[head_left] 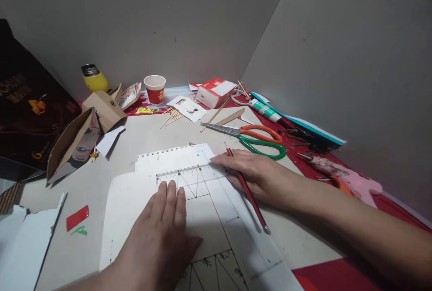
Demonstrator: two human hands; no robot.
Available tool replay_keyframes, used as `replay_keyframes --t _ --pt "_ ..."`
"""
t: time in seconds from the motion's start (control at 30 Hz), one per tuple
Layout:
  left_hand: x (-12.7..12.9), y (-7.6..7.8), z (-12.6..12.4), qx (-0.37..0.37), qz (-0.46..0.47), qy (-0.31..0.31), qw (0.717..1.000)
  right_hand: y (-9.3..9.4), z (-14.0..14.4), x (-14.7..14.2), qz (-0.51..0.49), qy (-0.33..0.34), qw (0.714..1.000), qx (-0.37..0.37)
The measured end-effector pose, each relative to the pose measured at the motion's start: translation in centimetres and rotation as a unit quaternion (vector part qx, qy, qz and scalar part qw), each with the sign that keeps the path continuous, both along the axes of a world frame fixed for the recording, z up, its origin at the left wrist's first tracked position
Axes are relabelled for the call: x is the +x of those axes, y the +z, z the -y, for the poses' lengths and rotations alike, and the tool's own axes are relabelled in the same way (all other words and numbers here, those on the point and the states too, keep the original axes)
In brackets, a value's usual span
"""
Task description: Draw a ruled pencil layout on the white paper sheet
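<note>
My left hand (162,232) lies flat on a white sheet of paper (216,223) with pencil lines drawn on it, fingertips touching the near edge of a clear plastic ruler (189,175). My right hand (251,174) rests at the ruler's right end and holds a red and black pencil (248,192) between its fingers, tip pointing toward me. The ruler lies across the paper, over a drawn triangle.
Orange and green scissors (254,137) lie just beyond my right hand. A red paper cup (155,89), a red and white box (215,92), a glue tube (266,110), wooden sticks (173,118), cardboard pieces (81,133) and a yellow bottle (93,78) crowd the back. Walls close in behind and on the right.
</note>
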State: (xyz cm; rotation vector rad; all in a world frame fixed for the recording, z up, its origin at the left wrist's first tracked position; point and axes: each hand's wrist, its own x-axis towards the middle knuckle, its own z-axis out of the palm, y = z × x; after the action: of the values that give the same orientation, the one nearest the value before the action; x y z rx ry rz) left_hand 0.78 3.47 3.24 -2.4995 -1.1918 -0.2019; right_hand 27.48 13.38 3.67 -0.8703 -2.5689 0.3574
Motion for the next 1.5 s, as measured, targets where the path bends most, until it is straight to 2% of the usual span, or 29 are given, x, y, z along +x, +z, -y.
replay_keyframes --t 0.63,1.0,1.2,1.5 --pt "-0.6 -0.3 -0.3 0.002 0.008 0.002 1.000 0.4 0.0 -0.3 -0.017 0.010 1.000 0.018" --pt "-1.3 -0.6 -0.5 -0.009 0.010 -0.035 0.999 0.6 0.1 -0.4 -0.015 -0.022 1.000 0.009" --pt "-1.6 -0.9 -0.2 -0.036 0.046 -0.045 0.997 0.8 0.1 -0.4 -0.003 -0.026 1.000 0.001" --pt "-1.1 0.2 -0.8 -0.017 0.026 -0.036 0.999 0.7 0.1 -0.3 -0.003 0.000 1.000 0.009"
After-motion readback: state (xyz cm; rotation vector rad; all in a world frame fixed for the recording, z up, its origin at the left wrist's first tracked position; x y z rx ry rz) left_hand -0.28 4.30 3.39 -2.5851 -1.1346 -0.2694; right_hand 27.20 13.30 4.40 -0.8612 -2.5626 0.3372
